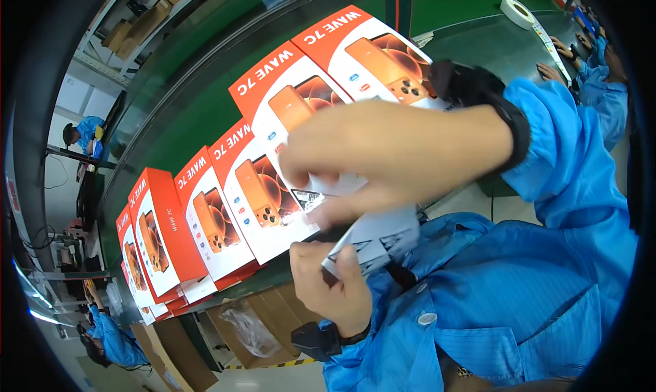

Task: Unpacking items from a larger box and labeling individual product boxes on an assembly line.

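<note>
A dark green bench [188, 132] is seen running from the lower left to the upper right. Along it a slanting row of orange-and-white boxes [229, 165] is laid, partly overlapped, with phones pictured on the lids; at the lower left, some are stacked. Below the bench edge, a cardboard carton [277, 310] is placed, with clear plastic inside.

The right hand [359, 142] is held over the middle boxes, palm down with fingers bent. It is blurred, so whether anything is pinched cannot be told. The left hand [329, 286] is kept low, just beside the boxes' near edge, and a printed grey-white sheet [388, 238] is gripped between its thumb and fingers; whether one layer or several are held cannot be made out. By the right fingertips, a small black-and-white patch [309, 199] is seen on a lid; whether it is a label or print cannot be told.

The step in hand is judged to be labelling. For good work, the sheet should be kept flat and near the boxes, so that the reach is short. Each label is best taken by one edge, squared to the box corner before contact, then smoothed outward from the middle. Neighbouring boxes should not be nudged, and glossy lids should be touched lightly.
</note>
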`<state>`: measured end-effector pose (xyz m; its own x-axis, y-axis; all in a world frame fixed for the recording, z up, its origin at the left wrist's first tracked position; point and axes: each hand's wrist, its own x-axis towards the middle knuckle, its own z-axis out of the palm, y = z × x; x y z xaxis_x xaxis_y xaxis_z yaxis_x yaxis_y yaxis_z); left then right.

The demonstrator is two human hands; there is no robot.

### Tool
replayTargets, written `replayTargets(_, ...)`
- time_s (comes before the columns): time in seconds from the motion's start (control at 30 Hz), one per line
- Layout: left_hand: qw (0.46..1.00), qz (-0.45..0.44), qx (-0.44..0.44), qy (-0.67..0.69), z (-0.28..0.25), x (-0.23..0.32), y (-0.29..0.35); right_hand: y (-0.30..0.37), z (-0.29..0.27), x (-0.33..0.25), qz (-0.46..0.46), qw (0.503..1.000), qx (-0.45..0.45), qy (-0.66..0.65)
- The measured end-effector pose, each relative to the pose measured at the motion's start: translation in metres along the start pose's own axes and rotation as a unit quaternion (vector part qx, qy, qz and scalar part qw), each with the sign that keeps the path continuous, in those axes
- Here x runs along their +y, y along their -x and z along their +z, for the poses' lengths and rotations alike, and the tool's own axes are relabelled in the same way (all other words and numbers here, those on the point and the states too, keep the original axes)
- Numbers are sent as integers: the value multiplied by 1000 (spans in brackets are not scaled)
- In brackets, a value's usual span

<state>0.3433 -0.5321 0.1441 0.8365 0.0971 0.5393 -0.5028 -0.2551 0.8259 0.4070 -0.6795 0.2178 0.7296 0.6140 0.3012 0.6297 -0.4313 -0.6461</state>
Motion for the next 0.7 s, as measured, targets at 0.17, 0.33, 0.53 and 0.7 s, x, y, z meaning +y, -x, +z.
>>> replayTargets(0.17,997,-53,-20,48,7,18,0,32,17,-15,-133,972,55,185)
replayTargets(0.33,990,-111,-44,73,14,25,-1,43,29,-11,-173,934,172,261)
replayTargets(0.53,989,-87,-116,17,10,27,0,66,-29,-12,-102,958,140,-230)
replayTargets(0.7,940,187,-276,-69,44,34,1,42,-69,16,10,995,-7,-100)
